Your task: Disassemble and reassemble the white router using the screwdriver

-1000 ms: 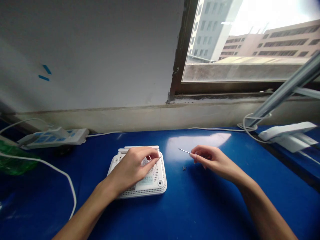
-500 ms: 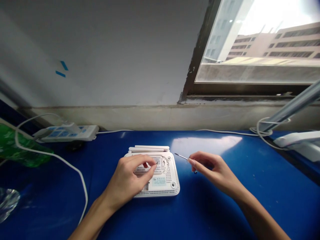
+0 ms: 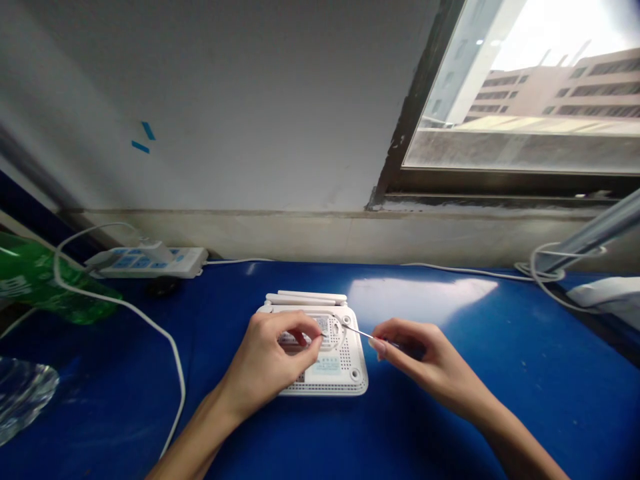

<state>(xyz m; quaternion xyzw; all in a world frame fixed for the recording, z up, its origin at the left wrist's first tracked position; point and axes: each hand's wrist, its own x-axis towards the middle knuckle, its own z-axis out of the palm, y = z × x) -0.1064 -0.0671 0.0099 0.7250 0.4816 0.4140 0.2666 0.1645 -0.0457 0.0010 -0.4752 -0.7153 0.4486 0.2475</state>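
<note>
A white router (image 3: pixel 358 353) lies upside down on the blue table, showing its label, vent holes and round corner recesses. My left hand (image 3: pixel 270 350) rests over its left half, thumb and forefinger pinching a tiny dark piece (image 3: pixel 325 335) that looks like a screw. From the right, my right hand (image 3: pixel 420 350) grips a thin screwdriver (image 3: pixel 359 332). Its metal tip points left, over the router's upper right part, a short way from the left fingertips. Most of the screwdriver's handle is hidden by my fingers.
A white power strip (image 3: pixel 193 262) with a plugged-in charger stands at the back left, its white cable (image 3: pixel 173 340) looping forward. Left of it lie a green bottle (image 3: pixel 75 293) and a clear plastic item (image 3: pixel 27 397). A metal pole (image 3: pixel 590 233) wrapped in cable rises at right.
My right hand has brought the screwdriver left, so its tip is now over the router near my left fingertips. My left hand keeps its pinch. The view has shifted slightly.
</note>
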